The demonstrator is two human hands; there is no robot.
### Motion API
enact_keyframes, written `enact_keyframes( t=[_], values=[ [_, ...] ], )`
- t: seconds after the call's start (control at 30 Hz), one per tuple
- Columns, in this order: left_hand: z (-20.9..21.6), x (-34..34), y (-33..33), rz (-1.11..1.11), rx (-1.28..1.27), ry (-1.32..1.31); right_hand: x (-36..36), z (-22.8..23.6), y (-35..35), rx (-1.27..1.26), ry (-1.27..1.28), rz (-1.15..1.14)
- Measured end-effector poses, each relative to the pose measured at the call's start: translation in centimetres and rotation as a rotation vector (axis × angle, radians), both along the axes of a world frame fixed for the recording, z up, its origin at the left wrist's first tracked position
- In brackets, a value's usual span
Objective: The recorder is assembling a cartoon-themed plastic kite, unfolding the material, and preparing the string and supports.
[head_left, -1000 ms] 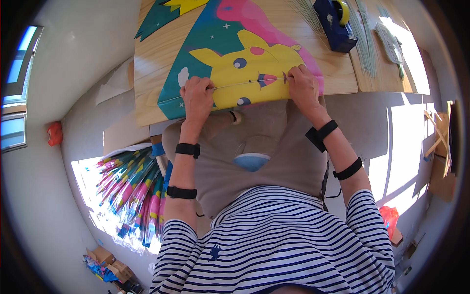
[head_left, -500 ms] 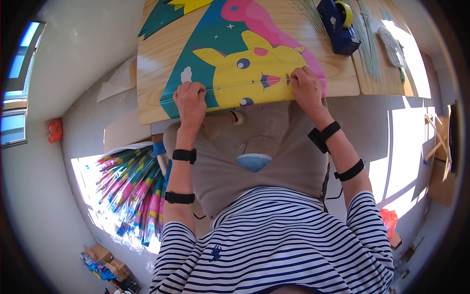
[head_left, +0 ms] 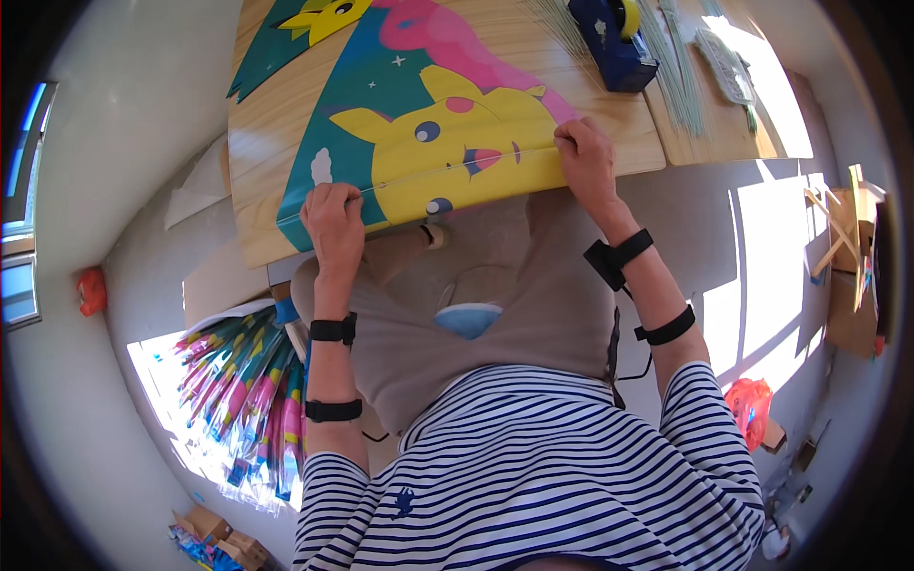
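A large printed kite sheet (head_left: 428, 133), teal, pink and yellow with a cartoon animal on it, lies on the wooden table, its near edge reaching over the table's front. Across it, between my hands, runs a thin pale line; whether it is a rod, a cord or a seam I cannot tell. My left hand (head_left: 333, 226) is closed in a pinch at the sheet's near left part, just below a white cloud print. At the right end of the line my right hand (head_left: 587, 164) pinches the sheet's right edge. My fingers hide what exactly lies between them.
A blue tape dispenser (head_left: 614, 48) stands at the back right, with thin pale rods (head_left: 671, 76) and a clear plastic box (head_left: 725, 67) beside it. A second printed sheet (head_left: 286, 48) lies far left. Folded, bagged kites (head_left: 243, 390) are bunched at my left, below table height.
The whole view has shifted, so the table sits farther left. My right hand has slid rightward along the sheet to its edge. My left hand keeps its place below the cloud.
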State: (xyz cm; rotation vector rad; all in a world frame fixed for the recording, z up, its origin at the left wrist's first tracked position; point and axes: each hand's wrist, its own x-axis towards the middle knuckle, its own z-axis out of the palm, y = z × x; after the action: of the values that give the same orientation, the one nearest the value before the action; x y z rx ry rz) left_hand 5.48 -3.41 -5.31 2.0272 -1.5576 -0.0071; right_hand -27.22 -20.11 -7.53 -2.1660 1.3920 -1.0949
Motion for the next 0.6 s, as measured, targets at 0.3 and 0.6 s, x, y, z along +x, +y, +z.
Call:
enact_keyframes(
  t=[0.3,0.6],
  values=[
    [0.7,-2.1,0.0,-0.069,-0.025,-0.008,0.8,-0.9,1.1,0.031,-0.001,0.076],
    [0.3,-2.3,0.5,-0.069,-0.008,-0.019,1.4,-0.5,1.5,0.066,0.045,0.082]
  ],
)
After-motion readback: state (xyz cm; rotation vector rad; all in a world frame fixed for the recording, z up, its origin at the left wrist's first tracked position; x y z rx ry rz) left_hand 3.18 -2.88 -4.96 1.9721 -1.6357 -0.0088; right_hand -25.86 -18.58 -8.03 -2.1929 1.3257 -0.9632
